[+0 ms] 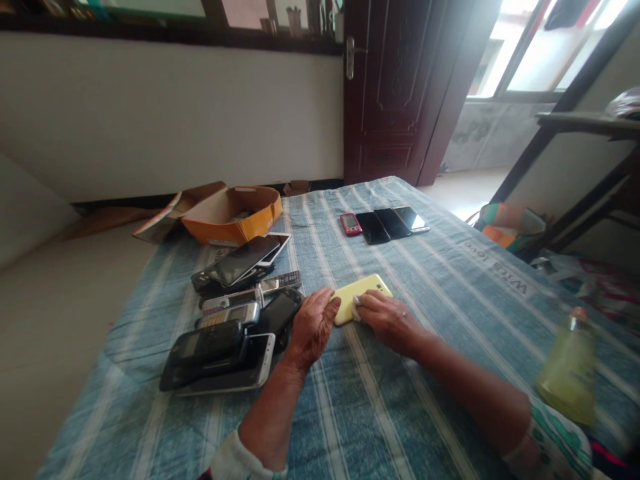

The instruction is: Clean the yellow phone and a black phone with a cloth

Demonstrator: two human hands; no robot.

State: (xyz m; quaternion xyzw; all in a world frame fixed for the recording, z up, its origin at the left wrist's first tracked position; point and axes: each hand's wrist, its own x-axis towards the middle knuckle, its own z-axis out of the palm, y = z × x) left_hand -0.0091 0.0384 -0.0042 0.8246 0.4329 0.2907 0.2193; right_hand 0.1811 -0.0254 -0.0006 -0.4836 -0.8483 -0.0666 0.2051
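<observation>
A yellow phone (346, 297) lies back side up on the striped blue cloth, its camera end pointing to the upper right. My left hand (313, 327) grips its left end, thumb on the back and fingers along the edge. Pinched in my right hand (385, 317) is a small white wipe (356, 308), pressed onto the phone's back. Left of my left hand lies a pile of old phones: a black phone (210, 347), a white-framed smartphone (260, 363), a silver keypad phone (233, 313) and several others, partly overlapping.
An open orange cardboard box (233, 230) stands at the back left. Farther back lie a red phone (351, 225) and several dark smartphones (374, 228) in a row. A bottle of yellow-green liquid (570, 370) stands at the right. Beyond the cloth is a brown door (395, 80).
</observation>
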